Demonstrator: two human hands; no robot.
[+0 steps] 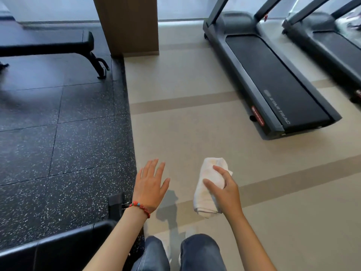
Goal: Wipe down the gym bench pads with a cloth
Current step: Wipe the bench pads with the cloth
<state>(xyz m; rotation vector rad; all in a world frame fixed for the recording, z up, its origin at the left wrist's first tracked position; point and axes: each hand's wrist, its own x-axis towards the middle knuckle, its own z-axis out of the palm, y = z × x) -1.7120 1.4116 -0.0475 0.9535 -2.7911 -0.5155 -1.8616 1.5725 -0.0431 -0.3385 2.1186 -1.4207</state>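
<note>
The right hand (224, 190) holds a rolled white cloth (210, 184) out in front of the body, thumb and fingers curled round its middle, so the grip is closed on the cloth and the roll hangs clear above the pale floor (195, 133), touching nothing. Kept bundled like this, it looks ready to be carried rather than spread for wiping. The left hand (150, 184) is open, fingers straight and slightly spread, holding nothing; a red bead bracelet (139, 207) sits at its wrist. It hovers near the edge where the dark speckled mat (58, 143) meets the pale floor, probably for balance or reaching toward the near bench. That bench pad (58, 249) shows only as a black padded corner at the lower left, beside the left forearm, and how much of it lies beyond the view is hard to tell. A second bench (48, 44) stands on the mat at the far left, well apart. Two treadmills (273, 79) stand at the right. No pad is in contact with the cloth, so the wiping seems not yet begun here.
</note>
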